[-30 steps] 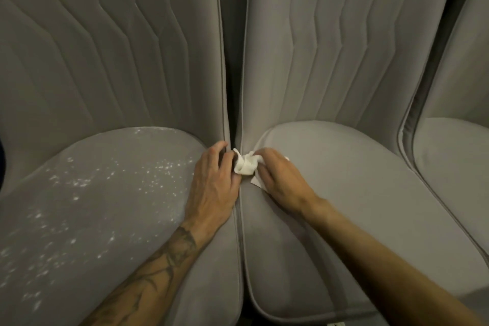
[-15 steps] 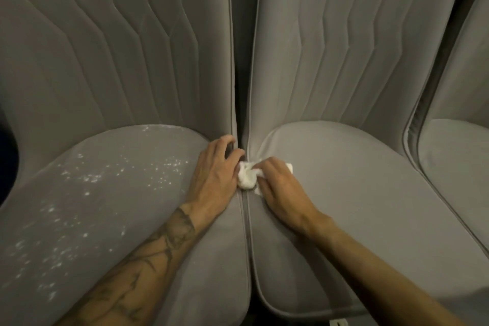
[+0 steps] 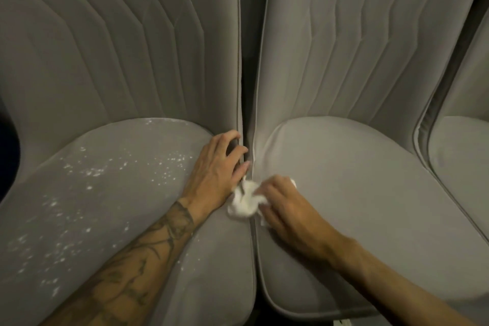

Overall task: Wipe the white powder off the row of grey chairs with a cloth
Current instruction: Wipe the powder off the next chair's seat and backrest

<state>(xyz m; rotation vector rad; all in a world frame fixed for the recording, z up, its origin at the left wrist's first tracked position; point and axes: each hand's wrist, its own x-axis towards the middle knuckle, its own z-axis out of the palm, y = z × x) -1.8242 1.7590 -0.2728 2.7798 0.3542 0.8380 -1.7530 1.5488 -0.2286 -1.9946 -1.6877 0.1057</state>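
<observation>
Pressing the left chair's [image 3: 219,259] edge, apparently to open the seam: left hand [image 3: 218,169], fingers spread. Right hand [image 3: 287,209] fingers are gripping the crumpled cloth [image 3: 244,201] just below them. White powder [image 3: 98,172] is lying leftward, unwiped.

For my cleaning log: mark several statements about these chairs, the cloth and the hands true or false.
1. The left chair seat is speckled with white powder. True.
2. The left hand reaches its fingers to the gap between the two chairs. True.
3. The left hand holds the white cloth. False: the right hand holds it.
4. The middle chair seat is thick with powder. False: it looks clean.
</observation>
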